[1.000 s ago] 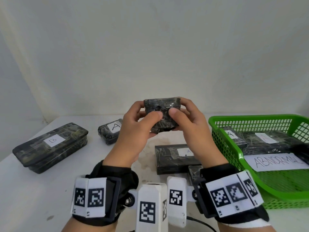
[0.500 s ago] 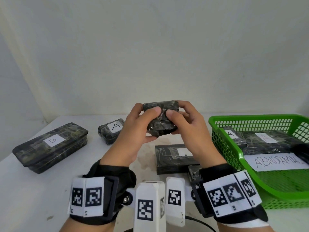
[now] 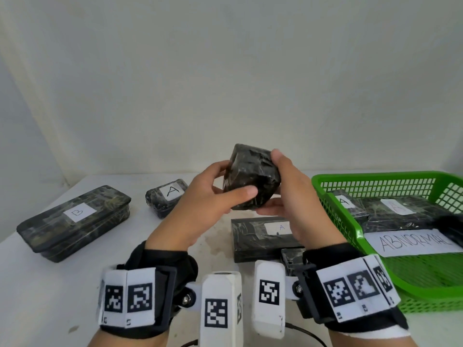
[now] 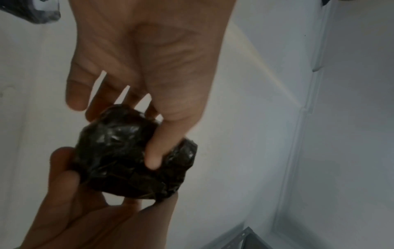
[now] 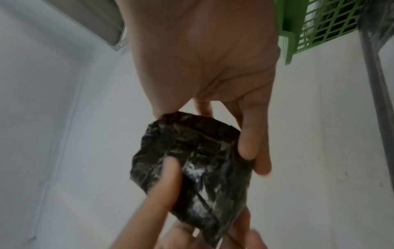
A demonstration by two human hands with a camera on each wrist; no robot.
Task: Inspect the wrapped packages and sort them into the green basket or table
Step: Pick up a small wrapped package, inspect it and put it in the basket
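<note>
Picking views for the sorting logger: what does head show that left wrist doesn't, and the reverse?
Head only: the green basket with its ABNORMAL sign, the B-labelled package and two A-labelled packages on the table, plus both wrist bands. Left wrist only: the held package's underside, and the left hand's fingers reaching behind it. Both: the small dark wrapped package held between the left hand and the right hand, no label visible on it.
</note>
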